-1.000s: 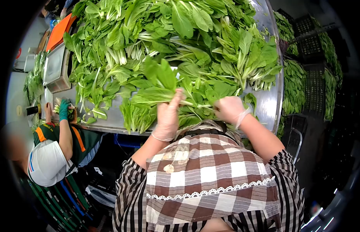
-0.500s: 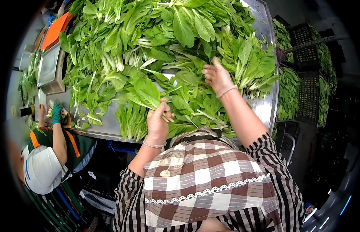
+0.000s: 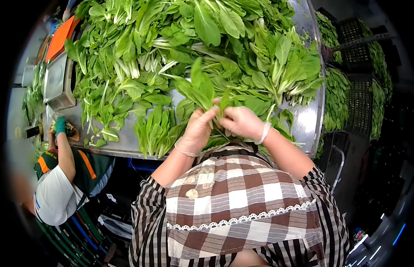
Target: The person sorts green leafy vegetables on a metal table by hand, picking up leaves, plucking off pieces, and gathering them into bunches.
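A bunch of leafy greens [image 3: 199, 89] stands upright between my two gloved hands near the front edge of a steel table [image 3: 307, 120]. My left hand [image 3: 198, 129] grips the stems from the left. My right hand [image 3: 240, 121] closes on the same stems from the right, touching the left hand. A big heap of loose greens [image 3: 193, 40] covers the table beyond them. A small sorted bundle of greens [image 3: 156, 133] lies at the table's front edge, left of my left hand.
A co-worker [image 3: 60, 178] in a white cap and a teal glove stands at the left end of the table. A metal scale [image 3: 55, 84] and an orange board [image 3: 60, 35] sit at the far left. Black crates of greens [image 3: 358, 89] stand to the right.
My right hand came back from the heap with more greens and joined the left hand. The bunch now stands higher and closer to my body.
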Demonstrator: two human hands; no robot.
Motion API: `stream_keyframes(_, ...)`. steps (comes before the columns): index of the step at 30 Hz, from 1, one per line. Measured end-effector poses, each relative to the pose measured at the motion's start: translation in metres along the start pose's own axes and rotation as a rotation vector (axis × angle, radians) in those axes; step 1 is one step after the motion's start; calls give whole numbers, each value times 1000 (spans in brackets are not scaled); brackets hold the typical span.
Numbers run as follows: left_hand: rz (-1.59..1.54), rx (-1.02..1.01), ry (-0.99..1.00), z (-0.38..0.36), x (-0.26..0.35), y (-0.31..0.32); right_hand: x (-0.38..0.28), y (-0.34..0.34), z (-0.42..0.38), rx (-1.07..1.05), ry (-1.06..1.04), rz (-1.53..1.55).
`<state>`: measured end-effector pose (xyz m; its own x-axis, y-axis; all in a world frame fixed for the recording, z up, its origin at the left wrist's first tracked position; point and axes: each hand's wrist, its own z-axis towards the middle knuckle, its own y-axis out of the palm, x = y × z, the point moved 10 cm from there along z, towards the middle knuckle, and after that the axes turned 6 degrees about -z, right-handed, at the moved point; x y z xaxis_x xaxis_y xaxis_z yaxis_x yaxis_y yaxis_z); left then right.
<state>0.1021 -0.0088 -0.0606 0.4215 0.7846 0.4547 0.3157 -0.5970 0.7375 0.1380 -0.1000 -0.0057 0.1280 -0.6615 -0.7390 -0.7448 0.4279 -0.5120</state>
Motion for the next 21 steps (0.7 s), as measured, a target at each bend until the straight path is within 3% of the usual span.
stream_keyframes(1, 49, -26, -4, 3, -2, 4, -13, -1, -1, 35, -149, -432)
stream_keyframes(2, 99, -28, 21, 4, -1, 5, -12, -3, -2, -29, -143, -464)
stream_keyframes(5, 7, 85, -49, -1, -5, -2, 13, -37, 11, -30, 78, 427)
stream_keyframes(7, 21, 153, -37, -3, -2, -11, 41, -72, 37, 183, 117, 1054)
stream_keyframes(9, 49, 170, -48, -5, -2, -15, 74, -95, 60, 487, 242, 1424)
stream_keyframes(10, 82, 147, -48, -5, -3, -15, 78, -100, 72, 477, 205, 1528)
stream_keyframes(13, 63, 72, -17, -8, 0, -6, 114, -102, 98, 649, 219, 1592)
stream_keyframes(16, 45, 59, 28, -11, 8, -13, 82, -85, 67, 631, 166, 1451)
stream_keyframes(17, 29, 56, 47, -11, 10, -15, 71, -76, 54, 616, 145, 1368)
stream_keyframes(19, -12, 61, 93, -12, 17, -16, 68, -39, 42, 372, 89, 1243)
stream_keyframes(21, -25, 74, 139, -11, 24, -15, 45, -26, 14, 323, 144, 981)
